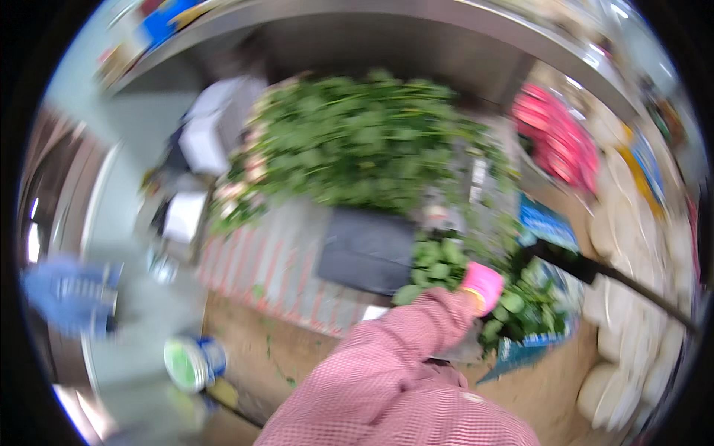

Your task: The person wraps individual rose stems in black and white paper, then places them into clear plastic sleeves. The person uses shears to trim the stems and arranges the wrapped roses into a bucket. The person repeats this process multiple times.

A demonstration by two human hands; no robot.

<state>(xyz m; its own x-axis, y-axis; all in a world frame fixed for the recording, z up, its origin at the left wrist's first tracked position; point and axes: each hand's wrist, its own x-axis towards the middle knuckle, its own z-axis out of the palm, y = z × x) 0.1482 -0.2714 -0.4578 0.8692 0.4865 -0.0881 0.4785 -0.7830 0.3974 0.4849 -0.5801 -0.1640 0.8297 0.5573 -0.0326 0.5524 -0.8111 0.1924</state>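
My left hand, in a pink glove with a yellow cuff edge, reaches across to the right side of the worktable. It is blurred, with its fingers hidden, and whether it grips anything cannot be made out. Green leafy stems show just left of the glove. To its right, more leaves fill an opened blue plastic bag. My right hand is out of view. A large heap of leafy cut stems lies across the back, its pale pink flower heads facing left. A dark flat pad rests before the heap.
Red stripes mark the grey table surface. A metal shelf edge runs overhead. On the right are a dark rod, pink bundles and stacked white items. A blue-and-white tub stands at lower left.
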